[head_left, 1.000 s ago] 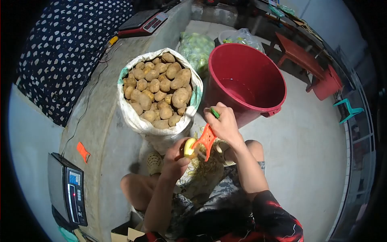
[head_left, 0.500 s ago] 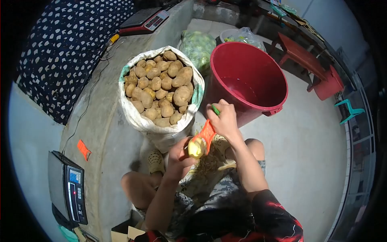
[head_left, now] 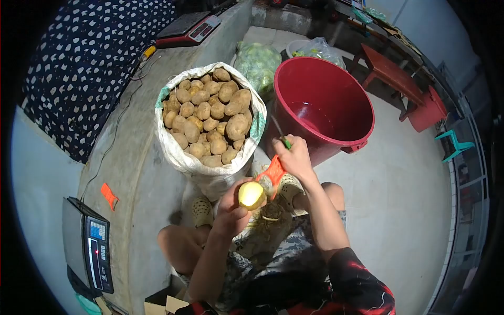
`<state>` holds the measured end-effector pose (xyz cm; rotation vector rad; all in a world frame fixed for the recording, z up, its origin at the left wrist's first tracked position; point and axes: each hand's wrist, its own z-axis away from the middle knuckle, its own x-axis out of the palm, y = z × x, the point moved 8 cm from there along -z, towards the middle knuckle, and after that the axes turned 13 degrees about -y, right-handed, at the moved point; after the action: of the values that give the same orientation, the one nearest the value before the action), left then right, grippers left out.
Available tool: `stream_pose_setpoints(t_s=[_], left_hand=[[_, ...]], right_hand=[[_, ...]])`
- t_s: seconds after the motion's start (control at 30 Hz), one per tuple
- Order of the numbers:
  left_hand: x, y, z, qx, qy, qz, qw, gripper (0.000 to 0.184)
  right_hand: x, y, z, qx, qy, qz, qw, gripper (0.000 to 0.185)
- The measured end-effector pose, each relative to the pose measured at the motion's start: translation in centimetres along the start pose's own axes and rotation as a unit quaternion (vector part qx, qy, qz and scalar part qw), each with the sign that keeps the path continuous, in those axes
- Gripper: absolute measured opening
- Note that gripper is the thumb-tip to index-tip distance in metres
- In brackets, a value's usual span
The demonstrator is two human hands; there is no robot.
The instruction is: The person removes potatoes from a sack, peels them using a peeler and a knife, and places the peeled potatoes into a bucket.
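Note:
My left hand (head_left: 229,214) is wrapped round a partly peeled potato (head_left: 251,195), whose pale yellow flesh faces up. Just to its right, my right hand (head_left: 296,157) grips an orange peeler (head_left: 274,169), its head close beside the potato. The same fist also holds something with a green handle (head_left: 286,142); a thin blade seems to point up from it, so it looks like a small knife. Peelings (head_left: 270,212) lie on the floor between my feet. In front of my left hand stands a white sack (head_left: 181,160) full of unpeeled potatoes (head_left: 203,110).
A big red bucket (head_left: 325,137) with a little liquid stands right of the sack. Behind are a bag of green vegetables (head_left: 257,63) and a wooden bench (head_left: 391,76). On the left ledge lie a second orange peeler (head_left: 109,195) and a digital scale (head_left: 89,244).
The peeler has moved slightly right, off the potato. The potato has turned in my left hand, showing more of its peeled side. The peelings below are more visible.

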<state>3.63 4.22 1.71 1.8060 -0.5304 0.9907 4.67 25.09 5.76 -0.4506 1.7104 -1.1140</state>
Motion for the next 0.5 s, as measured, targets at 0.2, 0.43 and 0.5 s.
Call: stream_pose_setpoints(t_s=[0.2, 0.43, 0.5], left_hand=[[-1.1, -0.3, -0.2, 0.014, 0.008, -0.095, 0.995, 0.081], [-1.6, -0.6, 0.4, 0.021, 0.004, 0.007, 1.000, 0.077], [-1.6, -0.2, 0.5, 0.002, 0.045, -0.128, 0.991, 0.076]], right_hand=[[-0.4, -3.4, 0.9, -0.096, 0.059, 0.171, 0.979, 0.031], [-0.3, -3.7, 1.3, -0.031, -0.002, 0.027, 0.999, 0.033], [-1.0, -7.3, 2.8, -0.140, 0.062, 0.196, 0.969, 0.032]])
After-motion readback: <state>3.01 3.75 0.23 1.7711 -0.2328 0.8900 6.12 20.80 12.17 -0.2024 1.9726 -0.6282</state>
